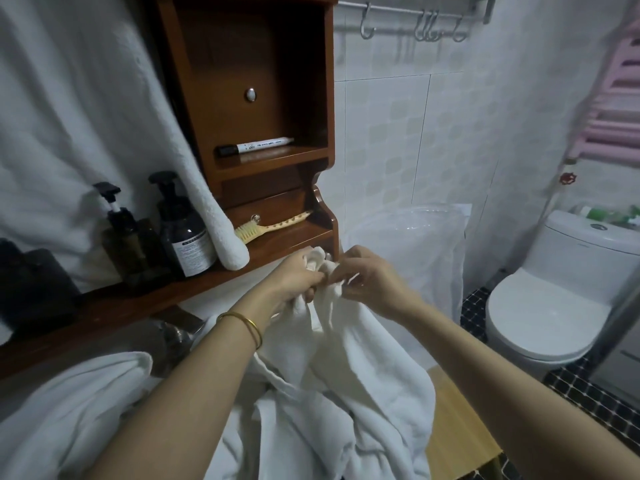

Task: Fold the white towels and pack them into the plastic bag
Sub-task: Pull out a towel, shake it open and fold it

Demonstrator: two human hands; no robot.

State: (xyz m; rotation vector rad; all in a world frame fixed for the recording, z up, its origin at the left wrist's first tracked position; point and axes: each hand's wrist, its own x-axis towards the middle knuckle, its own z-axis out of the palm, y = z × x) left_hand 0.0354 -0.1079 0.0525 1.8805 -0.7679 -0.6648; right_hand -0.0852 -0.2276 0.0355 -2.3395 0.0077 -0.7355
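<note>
White towel (346, 375) hangs long axis downward, top edge bunched. Left hand (298, 278) and right hand (374, 282) both pinch it, just beside the shelf (277, 241)

Wooden shelf unit (242, 64) on the tiled wall. A marker (255, 146) lies on the upper ledge and a brush (273, 225) on the lower (bristles to the left). Two dark pump bottles (185, 233) stand side by side further left. Metal hooks (427, 29) hang on a rail. White toilet (554, 306) at right, lid down.
</note>
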